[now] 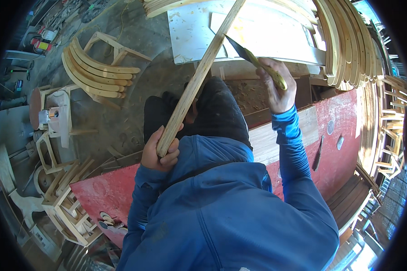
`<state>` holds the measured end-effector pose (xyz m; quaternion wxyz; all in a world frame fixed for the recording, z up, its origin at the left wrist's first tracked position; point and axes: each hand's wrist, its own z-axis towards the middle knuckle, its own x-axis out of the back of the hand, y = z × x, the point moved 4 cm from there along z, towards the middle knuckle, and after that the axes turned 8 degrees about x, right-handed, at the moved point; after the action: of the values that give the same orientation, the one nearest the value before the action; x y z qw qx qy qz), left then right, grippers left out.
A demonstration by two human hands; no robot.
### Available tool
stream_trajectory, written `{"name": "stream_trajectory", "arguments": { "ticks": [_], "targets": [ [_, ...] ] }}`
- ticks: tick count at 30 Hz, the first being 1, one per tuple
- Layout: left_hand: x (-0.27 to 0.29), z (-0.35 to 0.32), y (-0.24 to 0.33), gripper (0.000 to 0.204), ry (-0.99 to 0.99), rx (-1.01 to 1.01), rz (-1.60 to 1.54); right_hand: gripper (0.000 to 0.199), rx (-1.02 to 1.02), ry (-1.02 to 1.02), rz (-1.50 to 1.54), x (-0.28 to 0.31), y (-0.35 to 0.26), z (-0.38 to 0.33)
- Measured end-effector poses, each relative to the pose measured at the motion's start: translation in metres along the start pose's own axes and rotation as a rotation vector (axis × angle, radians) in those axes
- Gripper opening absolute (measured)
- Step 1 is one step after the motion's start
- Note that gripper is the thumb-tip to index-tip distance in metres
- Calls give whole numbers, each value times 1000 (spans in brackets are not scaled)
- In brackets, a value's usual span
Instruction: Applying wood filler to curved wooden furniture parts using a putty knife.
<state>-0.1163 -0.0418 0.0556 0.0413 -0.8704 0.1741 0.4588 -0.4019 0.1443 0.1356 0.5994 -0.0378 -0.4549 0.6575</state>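
Note:
My left hand [161, 153] is wrapped round the near end of a long wooden strip [195, 85]. The strip slants up and away to the right, over my lap, and its far end runs past the top of the view. In my right hand [279, 86] is a knife [253, 58] with a dark, pointed blade and a yellow-green handle. The blade's tip is close to the strip's right edge; whether it touches I cannot tell. Beyond my knees lies a bright white board [190, 38], partly behind the strip.
Curved wooden slats are stacked at the right [343, 40] and on a frame at the left [97, 74]. A red bench top [339, 113] extends on both sides of me, with a thin dark-handled tool [319, 153] on it. Wooden chair frames [72, 212] stand lower left.

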Motion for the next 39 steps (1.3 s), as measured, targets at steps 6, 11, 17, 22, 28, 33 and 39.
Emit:
{"name": "stream_trajectory", "arguments": {
  "ticks": [6, 11, 17, 22, 28, 33, 39],
  "targets": [
    [4, -1, 3, 55, 48, -39, 47, 22, 167, -209, 18, -13, -40, -9],
    [6, 3, 6, 55, 50, -14, 34, 22, -361, -196, 481, -10, -39, -45],
    [6, 7, 6, 48, 98, -82, 98, 26, -500, 87, 808, -1, -13, -64],
    [12, 7, 8, 40, 182, -134, 94, 26, -525, 89, 944, -2, -6, -65],
    [14, 9, 2, 41, 171, -135, 99, 26, -487, -26, 902, -8, -28, -57],
    [11, 8, 2, 49, 67, -93, 72, 18, 281, -334, 370, -8, -83, -48],
    [7, 12, 2, 39, 13, -27, -43, 46, 537, -550, 347, -21, -103, -70]
  ]
}}
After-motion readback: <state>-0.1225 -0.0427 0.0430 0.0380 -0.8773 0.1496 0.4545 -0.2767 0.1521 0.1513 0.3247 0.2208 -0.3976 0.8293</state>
